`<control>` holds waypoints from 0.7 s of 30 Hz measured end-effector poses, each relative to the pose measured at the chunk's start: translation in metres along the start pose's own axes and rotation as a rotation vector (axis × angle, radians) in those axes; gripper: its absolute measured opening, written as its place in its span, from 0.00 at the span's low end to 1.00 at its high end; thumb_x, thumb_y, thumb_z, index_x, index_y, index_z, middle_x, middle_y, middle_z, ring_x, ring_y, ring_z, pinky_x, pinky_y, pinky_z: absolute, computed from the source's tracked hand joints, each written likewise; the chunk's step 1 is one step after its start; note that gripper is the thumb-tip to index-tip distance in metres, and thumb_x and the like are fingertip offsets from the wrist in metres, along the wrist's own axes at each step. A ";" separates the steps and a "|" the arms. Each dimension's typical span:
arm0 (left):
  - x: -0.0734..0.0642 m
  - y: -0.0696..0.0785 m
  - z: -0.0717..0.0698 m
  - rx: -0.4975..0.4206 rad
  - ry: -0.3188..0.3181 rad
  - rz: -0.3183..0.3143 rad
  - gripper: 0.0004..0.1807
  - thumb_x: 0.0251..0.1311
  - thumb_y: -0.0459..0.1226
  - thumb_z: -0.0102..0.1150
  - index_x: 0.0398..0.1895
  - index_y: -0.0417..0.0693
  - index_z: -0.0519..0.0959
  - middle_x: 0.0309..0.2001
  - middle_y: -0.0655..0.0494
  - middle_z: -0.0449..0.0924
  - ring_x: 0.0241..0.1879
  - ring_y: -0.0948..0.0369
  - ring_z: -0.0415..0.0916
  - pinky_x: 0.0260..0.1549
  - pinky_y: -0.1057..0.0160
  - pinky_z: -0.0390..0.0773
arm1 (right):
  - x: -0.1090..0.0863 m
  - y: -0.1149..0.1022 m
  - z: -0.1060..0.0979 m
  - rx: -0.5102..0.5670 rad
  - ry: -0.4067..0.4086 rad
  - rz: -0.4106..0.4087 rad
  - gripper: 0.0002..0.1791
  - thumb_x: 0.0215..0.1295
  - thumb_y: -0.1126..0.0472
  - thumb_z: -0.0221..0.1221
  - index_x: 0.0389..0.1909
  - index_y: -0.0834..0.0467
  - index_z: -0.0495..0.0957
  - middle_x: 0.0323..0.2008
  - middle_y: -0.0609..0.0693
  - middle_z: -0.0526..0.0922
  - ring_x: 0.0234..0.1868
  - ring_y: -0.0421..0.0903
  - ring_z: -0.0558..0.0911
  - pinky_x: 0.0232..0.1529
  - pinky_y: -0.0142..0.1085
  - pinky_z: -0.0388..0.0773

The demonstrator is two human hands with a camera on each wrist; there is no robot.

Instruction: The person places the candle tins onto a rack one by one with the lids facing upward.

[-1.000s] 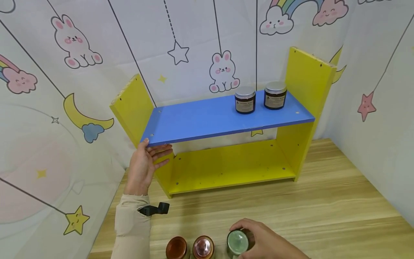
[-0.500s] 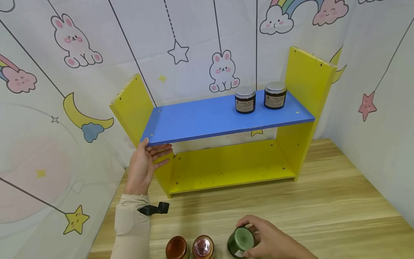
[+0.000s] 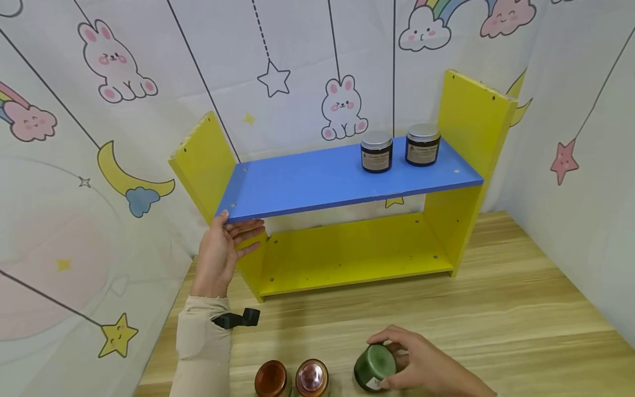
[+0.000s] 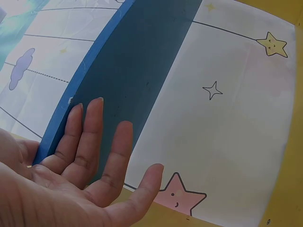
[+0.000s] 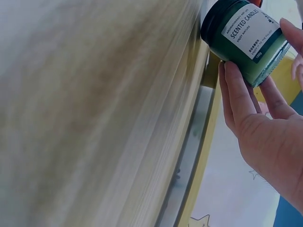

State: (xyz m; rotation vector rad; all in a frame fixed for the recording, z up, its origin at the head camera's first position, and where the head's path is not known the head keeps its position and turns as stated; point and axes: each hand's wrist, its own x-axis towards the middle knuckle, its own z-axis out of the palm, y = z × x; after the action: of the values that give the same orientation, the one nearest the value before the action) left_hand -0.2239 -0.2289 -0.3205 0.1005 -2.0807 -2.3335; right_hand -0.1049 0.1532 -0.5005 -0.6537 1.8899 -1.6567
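My right hand [image 3: 419, 361] grips a green glass scented candle jar [image 3: 375, 367] low over the table's near part. Its glass base faces up, tilted; in the right wrist view the black lid [image 5: 215, 19] and white label [image 5: 251, 29] show. At the near left corner of the blue shelf board [image 3: 317, 182], my left hand [image 3: 216, 256] holds the edge, thumb on top and fingers spread underneath. Two amber jars [image 3: 270, 379] stand left of the green one, bases up, cut off by the frame's bottom. Two dark candle jars [image 3: 376, 152] with silver lids stand on the blue board's right part.
The blue board sits between yellow side panels [image 3: 476, 118], above a yellow bottom board [image 3: 347, 251]. This unit stands on a wood-grain table [image 3: 526, 309]. Behind and beside it hangs a white printed sheet [image 3: 297, 44] with rabbits and stars.
My right hand has tilted the green candle jar and moved it a little right and away from me. The left hand stays at the shelf edge.
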 end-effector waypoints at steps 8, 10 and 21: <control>0.001 0.000 0.000 -0.005 -0.009 0.004 0.30 0.81 0.55 0.26 0.64 0.46 0.71 0.44 0.60 0.89 0.52 0.58 0.84 0.59 0.46 0.72 | -0.005 0.000 -0.005 0.095 0.020 0.074 0.33 0.59 0.62 0.73 0.65 0.59 0.72 0.61 0.59 0.76 0.54 0.55 0.82 0.48 0.37 0.82; 0.001 0.000 0.000 -0.006 -0.010 0.004 0.30 0.81 0.55 0.26 0.63 0.46 0.71 0.44 0.60 0.89 0.52 0.58 0.84 0.59 0.46 0.72 | -0.006 0.001 -0.007 0.079 0.035 0.080 0.33 0.59 0.62 0.73 0.64 0.58 0.72 0.60 0.58 0.77 0.54 0.55 0.82 0.48 0.37 0.82; 0.001 0.000 0.001 -0.005 0.001 0.000 0.29 0.81 0.55 0.26 0.63 0.46 0.71 0.44 0.59 0.89 0.52 0.57 0.84 0.57 0.48 0.74 | -0.008 0.006 -0.016 -0.005 0.035 0.065 0.31 0.55 0.65 0.74 0.59 0.58 0.73 0.58 0.58 0.78 0.56 0.55 0.80 0.54 0.36 0.79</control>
State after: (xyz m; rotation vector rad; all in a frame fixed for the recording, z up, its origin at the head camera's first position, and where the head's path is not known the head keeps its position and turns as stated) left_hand -0.2248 -0.2283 -0.3200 0.1017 -2.0736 -2.3383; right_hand -0.1092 0.1710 -0.5045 -0.5627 1.9205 -1.6327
